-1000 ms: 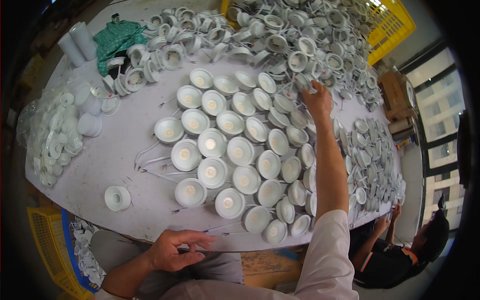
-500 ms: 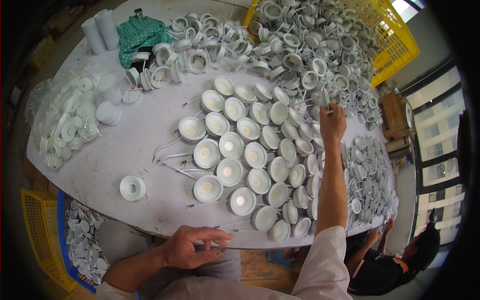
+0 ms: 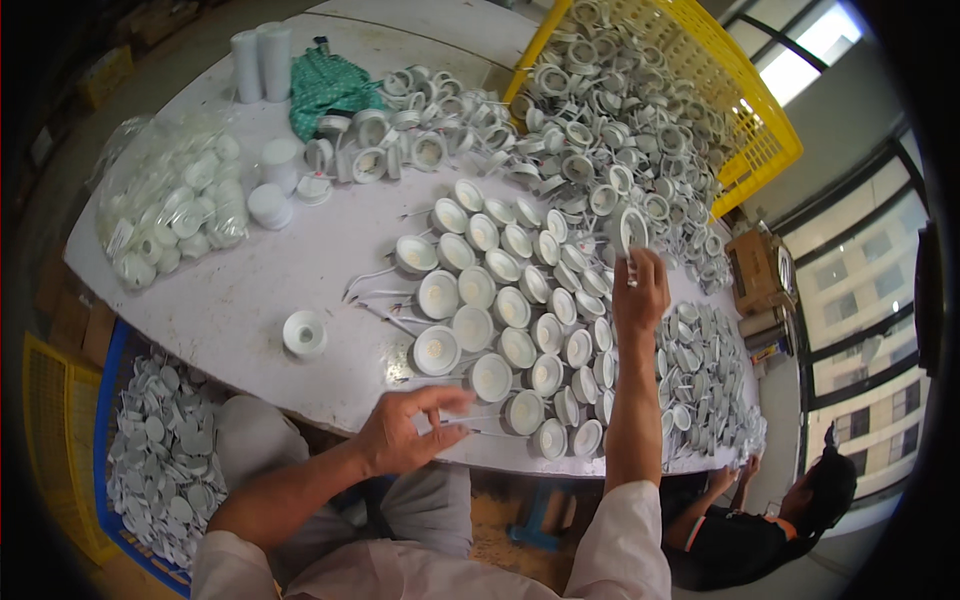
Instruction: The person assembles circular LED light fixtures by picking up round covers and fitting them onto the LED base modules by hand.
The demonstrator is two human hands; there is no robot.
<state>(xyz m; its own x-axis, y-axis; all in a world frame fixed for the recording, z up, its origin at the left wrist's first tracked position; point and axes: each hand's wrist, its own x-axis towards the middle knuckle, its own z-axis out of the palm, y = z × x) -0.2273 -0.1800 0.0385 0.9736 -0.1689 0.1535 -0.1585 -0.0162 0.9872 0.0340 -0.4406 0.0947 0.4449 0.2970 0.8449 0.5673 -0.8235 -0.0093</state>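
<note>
Pinched in my right hand [image 3: 641,290] is a white round downlight [image 3: 632,228], raised at the edge of the heap, its rim turned partly to view. My left hand [image 3: 412,425] hovers over the table's near edge, fingers apart and nothing in them, close to the white wires of the nearest lights. Between my hands and beyond them, rows of white cup-shaped downlights [image 3: 490,378] lie face-up on the table [image 3: 262,290], with yellowish LED discs inside several. A separate white round part [image 3: 305,334] sits to the left of the rows.
A yellow crate [image 3: 745,120] lies tipped at the far right, beside a large heap of lights [image 3: 590,135]. More lights [image 3: 705,380] cover the right side. A bag of white parts [image 3: 180,205], a green cloth [image 3: 325,85] and a blue bin [image 3: 118,420] are leftward. A co-worker [image 3: 745,540] is at right.
The view has shifted. My left hand has moved forward over the table edge, fingers spreading. The light in my right hand has turned, showing more of its ring.
</note>
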